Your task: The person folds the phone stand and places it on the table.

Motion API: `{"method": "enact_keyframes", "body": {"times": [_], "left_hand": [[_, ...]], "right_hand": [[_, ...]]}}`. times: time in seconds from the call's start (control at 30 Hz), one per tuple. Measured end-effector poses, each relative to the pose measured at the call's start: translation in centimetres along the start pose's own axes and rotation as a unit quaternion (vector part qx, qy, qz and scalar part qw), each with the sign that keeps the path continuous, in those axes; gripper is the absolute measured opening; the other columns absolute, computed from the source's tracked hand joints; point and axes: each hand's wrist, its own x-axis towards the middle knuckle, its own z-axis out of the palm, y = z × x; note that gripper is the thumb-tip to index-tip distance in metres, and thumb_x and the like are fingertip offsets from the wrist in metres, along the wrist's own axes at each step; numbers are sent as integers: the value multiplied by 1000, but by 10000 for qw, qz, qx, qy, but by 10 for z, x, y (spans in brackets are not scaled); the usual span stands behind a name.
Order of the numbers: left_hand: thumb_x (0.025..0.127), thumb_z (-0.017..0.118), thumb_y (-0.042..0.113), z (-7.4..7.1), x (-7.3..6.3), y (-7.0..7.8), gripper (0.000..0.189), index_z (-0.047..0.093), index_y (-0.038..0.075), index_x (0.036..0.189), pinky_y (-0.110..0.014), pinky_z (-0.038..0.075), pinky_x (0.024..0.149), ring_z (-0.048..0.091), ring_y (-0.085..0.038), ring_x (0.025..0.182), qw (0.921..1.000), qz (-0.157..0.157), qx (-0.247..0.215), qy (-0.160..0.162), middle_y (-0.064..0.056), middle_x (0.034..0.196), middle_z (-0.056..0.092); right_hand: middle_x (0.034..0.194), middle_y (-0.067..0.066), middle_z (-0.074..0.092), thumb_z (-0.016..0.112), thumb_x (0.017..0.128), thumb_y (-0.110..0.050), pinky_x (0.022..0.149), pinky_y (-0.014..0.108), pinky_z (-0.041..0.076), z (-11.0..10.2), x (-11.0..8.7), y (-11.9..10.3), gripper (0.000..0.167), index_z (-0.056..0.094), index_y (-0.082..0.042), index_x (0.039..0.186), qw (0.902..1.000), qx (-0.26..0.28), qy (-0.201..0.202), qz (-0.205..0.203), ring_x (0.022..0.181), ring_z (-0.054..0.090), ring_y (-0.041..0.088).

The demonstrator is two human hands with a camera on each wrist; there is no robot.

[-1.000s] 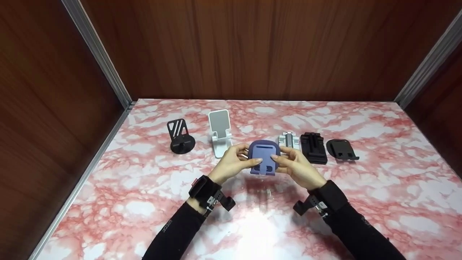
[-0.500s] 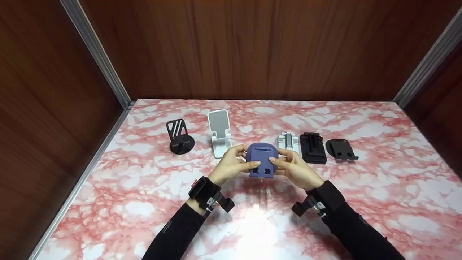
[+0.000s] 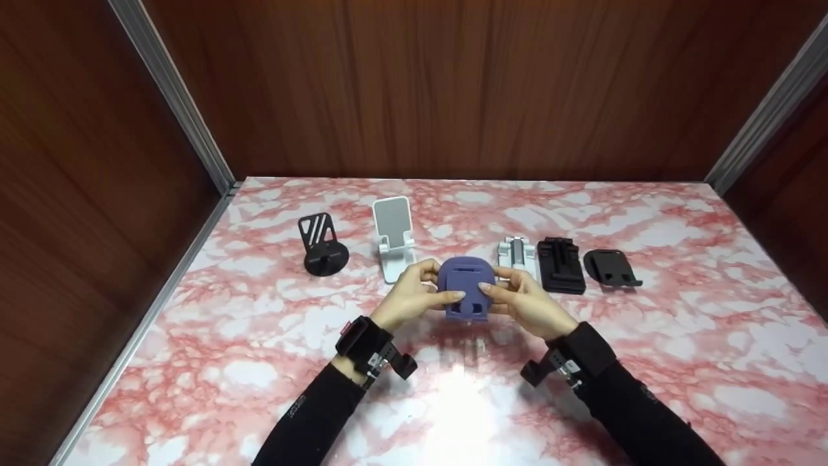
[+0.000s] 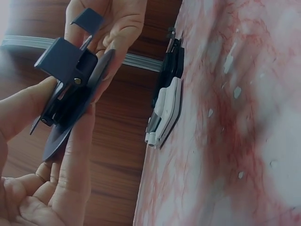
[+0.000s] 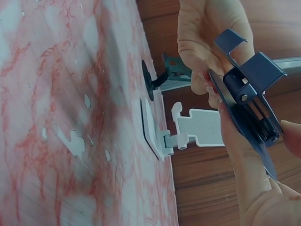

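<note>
Both hands hold a purple-blue folding phone stand (image 3: 467,285) above the table, between them. The left hand (image 3: 417,294) pinches its left side, thumb on the front plate and fingers behind. On the right side the right hand (image 3: 527,298) grips likewise, its thumb on the plate. From the side, the left wrist view shows the stand (image 4: 70,84) partly folded, its hinged arm between the round base and the plate with two lips. The right wrist view shows the same hinge and pin on the stand (image 5: 249,94). Fingers behind the base are partly hidden in the head view.
Left of the hands stand a black phone stand (image 3: 325,249) with a round base and an upright white phone stand (image 3: 394,236). To the right lie a folded white stand (image 3: 517,252), a folded black stand (image 3: 561,265) and a dark flat stand (image 3: 611,267). Wood-grain panels (image 3: 453,90) enclose the marbled table.
The purple-blue stand has moved slightly left and down with both hands, and its front plate has tilted and looks darker. Both hands keep their grip. The other stands stay in place.
</note>
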Motion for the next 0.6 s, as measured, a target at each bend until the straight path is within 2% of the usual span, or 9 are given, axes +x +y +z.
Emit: {"method": "enact_keyframes", "body": {"times": [0.07, 0.13, 0.17, 0.33, 0.47, 0.6], "left_hand": [[75, 75, 10, 0, 0, 0, 35, 54, -2, 100, -33, 59, 72, 61, -13, 75, 9998, 56, 204, 39, -6, 89, 60], [75, 75, 16, -2, 0, 1, 37, 55, 1, 103, -30, 58, 72, 62, -13, 76, 9980, 180, 600, 71, -8, 92, 63], [76, 75, 18, -2, -3, 7, 38, 56, 2, 105, -31, 57, 74, 64, -15, 79, 9965, 193, 810, 75, -10, 96, 64], [81, 69, 37, -8, -6, 12, 56, 51, 9, 127, -37, 50, 93, 60, -26, 107, 9803, 449, 1917, 144, -12, 118, 62], [88, 58, 43, -13, -8, 12, 63, 40, 13, 140, -45, 39, 106, 47, -28, 125, 9593, 682, 2711, 388, -10, 136, 51], [92, 48, 47, -18, -12, 15, 63, 33, 16, 144, -49, 26, 113, 31, -27, 137, 9286, 719, 3554, 788, -7, 148, 36]], "right_hand": [[107, 7, 68, 53, 92, -7, 86, 33, 55, 1, 1, -1, 58, 25, 8, 140, 10000, -18, 45, -11, 92, 68, 18], [107, 6, 69, 53, 92, -7, 86, 33, 55, 1, 2, -3, 58, 24, 8, 140, 10000, -33, 84, -30, 93, 68, 17], [106, 5, 69, 53, 92, -7, 85, 32, 55, 0, 3, -4, 58, 24, 8, 140, 9999, -33, 119, -36, 92, 68, 16], [100, 5, 70, 53, 92, -5, 83, 31, 56, -7, 9, -7, 57, 24, 9, 139, 9995, -33, 311, -51, 87, 69, 15], [97, 6, 71, 52, 92, -4, 82, 31, 56, -14, 13, -9, 56, 25, 9, 139, 9991, 15, 427, -77, 85, 69, 15], [98, 6, 70, 51, 93, -5, 84, 31, 55, -19, 19, -10, 55, 26, 8, 140, 9989, -47, 455, -89, 88, 68, 15]]}}
